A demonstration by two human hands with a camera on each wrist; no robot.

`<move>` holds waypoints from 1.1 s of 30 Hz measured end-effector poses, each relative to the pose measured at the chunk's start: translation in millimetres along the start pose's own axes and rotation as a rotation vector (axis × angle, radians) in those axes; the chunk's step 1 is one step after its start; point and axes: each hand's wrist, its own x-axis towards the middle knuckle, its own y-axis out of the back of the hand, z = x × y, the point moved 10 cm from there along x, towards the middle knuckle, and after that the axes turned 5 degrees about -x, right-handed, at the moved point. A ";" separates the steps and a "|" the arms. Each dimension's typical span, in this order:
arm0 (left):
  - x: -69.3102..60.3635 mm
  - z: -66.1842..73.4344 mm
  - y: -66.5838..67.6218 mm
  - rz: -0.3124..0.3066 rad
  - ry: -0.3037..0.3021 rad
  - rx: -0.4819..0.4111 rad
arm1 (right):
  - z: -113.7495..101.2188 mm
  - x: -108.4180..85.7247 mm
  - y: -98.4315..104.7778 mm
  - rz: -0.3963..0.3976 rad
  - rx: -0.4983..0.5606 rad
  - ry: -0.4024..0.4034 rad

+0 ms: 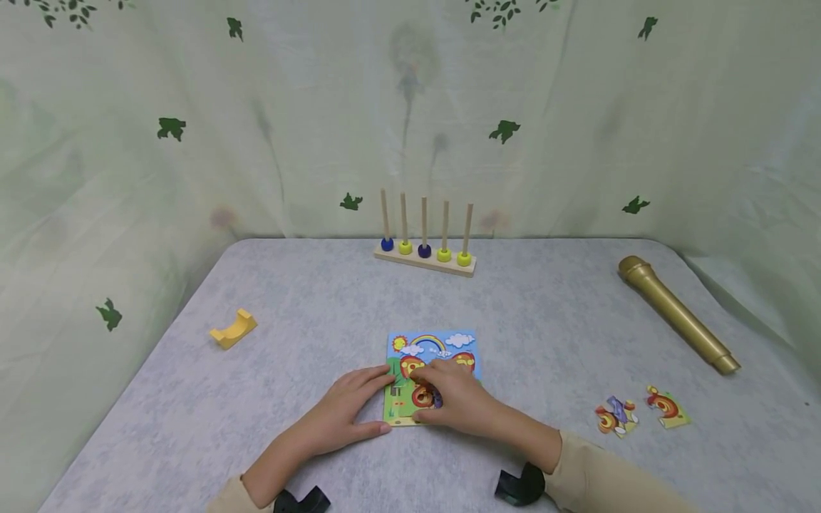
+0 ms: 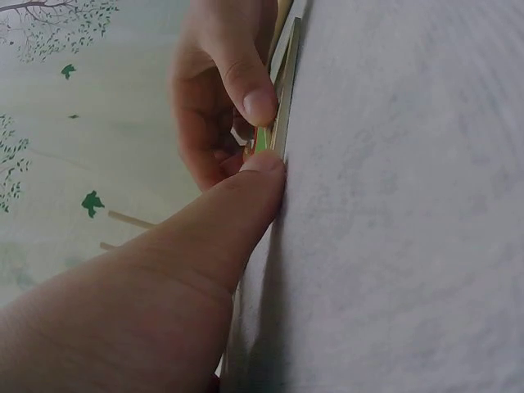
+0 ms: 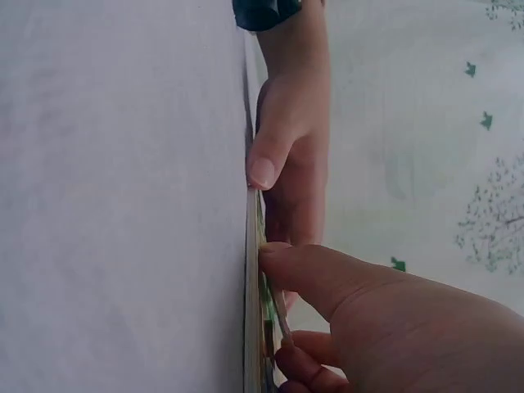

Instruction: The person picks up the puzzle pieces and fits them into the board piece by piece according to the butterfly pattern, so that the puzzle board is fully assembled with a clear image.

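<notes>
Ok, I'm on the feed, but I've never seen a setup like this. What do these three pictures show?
There's no robot here, just a person's two bare hands. The wide picture comes from a camera on the head, looking forward and down. The other two come from cameras on each wrist, where the tabletop appears turned on its side.

The left hand touches the left edge of a puzzle board. The right hand, over the board, pinches a thin puzzle piece, tilted in the right wrist view.

Two loose pieces lie to the right, near a gold microphone. A yellow curved block lies to the left; a peg stand with beads stands at the back.
</notes>
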 end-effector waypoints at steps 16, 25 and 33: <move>-0.7 10.0 3.8 0.039 -0.132 0.032 | -0.8 3.3 -2.4 -0.033 0.041 -0.014; -0.4 8.4 5.2 0.043 -0.124 0.010 | -2.3 2.6 -1.8 -0.086 0.060 -0.022; -0.7 9.2 5.4 0.055 -0.142 0.006 | 1.2 -12.2 13.3 -0.234 0.290 -0.068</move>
